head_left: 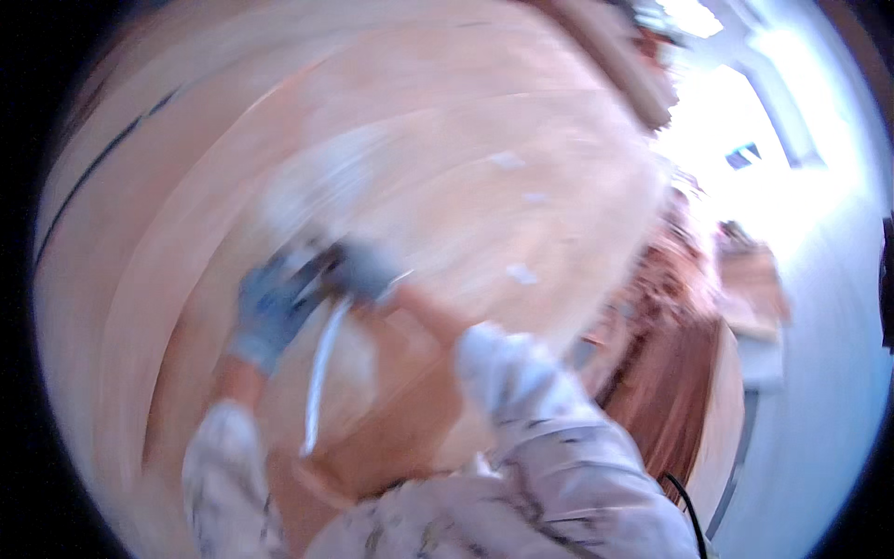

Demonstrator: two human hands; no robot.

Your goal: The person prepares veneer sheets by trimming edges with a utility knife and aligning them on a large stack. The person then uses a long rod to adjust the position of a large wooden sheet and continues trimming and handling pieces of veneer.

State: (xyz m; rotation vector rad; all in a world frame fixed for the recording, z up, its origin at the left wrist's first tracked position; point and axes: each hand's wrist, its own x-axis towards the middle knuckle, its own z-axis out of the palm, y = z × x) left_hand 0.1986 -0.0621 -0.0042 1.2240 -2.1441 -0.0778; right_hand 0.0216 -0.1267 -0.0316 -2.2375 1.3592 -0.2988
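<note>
Both hands wear grey-blue gloves and meet over a broad, pale wood-coloured surface (447,177), blurred by motion. My left hand (272,309) has its fingers bent toward the right one. Close beside it, my right hand (366,270) is closed, its fingers pressed toward the left hand. Something dark and small shows between them, too smeared to name. A narrow white strip (323,377) runs from just under the hands down toward my body; whether a hand grips it is unclear. Beyond the hands lies a whitish, smeared patch (321,182) on the surface.
Small white scraps (521,273) lie on the surface to the right. Past its right edge are a reddish-brown heap (675,252) and dark brown boards (675,401). A thick beam-like piece (610,61) juts in at the top. A dark line (112,149) curves along the far left.
</note>
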